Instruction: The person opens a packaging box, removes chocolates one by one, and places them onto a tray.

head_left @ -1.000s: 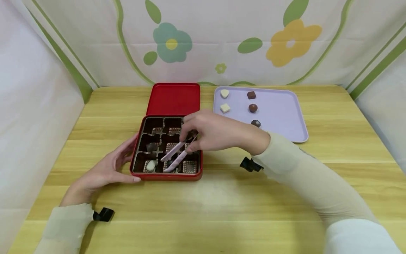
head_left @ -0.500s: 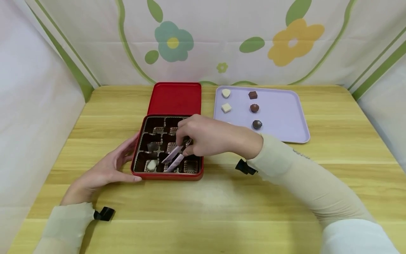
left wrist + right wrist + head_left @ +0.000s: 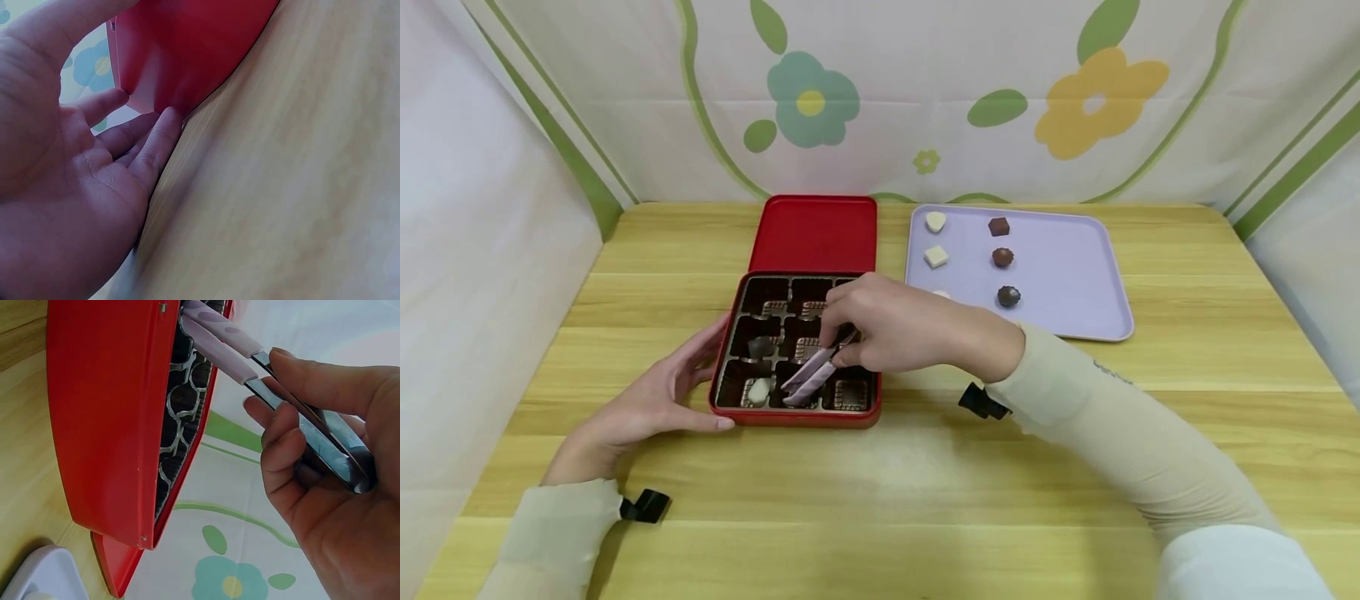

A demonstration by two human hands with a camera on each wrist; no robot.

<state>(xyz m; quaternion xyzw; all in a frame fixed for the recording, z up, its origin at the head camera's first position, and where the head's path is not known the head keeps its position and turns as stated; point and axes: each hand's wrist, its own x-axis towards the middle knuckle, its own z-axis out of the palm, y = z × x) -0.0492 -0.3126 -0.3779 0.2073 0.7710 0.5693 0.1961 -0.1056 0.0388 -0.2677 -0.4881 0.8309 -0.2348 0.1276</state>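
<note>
Bench, pale wood-grain (image 3: 910, 500), filling the lower frame.
Tray, lilac, rounded rectangle (image 3: 1060, 275), upper right; carries white moulded pieces (image 3: 936, 257) and brown moulded pieces (image 3: 1002, 257).
Tin, red metal, square, with dark nine-compartment insert (image 3: 805, 420), centre left; red square lid (image 3: 816, 233) just above it.
Left hand (image 3: 651, 404): fingers spread, fairly straight, tips touching the tin's side.
Right hand (image 3: 902, 325): fingers pinching the tongs, metal with lilac spotted tips (image 3: 808, 379); tips close together inside the bottom-middle compartment, contents hidden.
Pieces in tin: dark piece (image 3: 760, 347), middle-left compartment; small white piece (image 3: 758, 392), bottom-left.
Step, as judged: tong work in that compartment; the next move probably calls for careful tip control while the tin stays steady.
Writing: small dark mark (image 3: 1112, 372), right sleeve, illegible; no brand or label readable.
</note>
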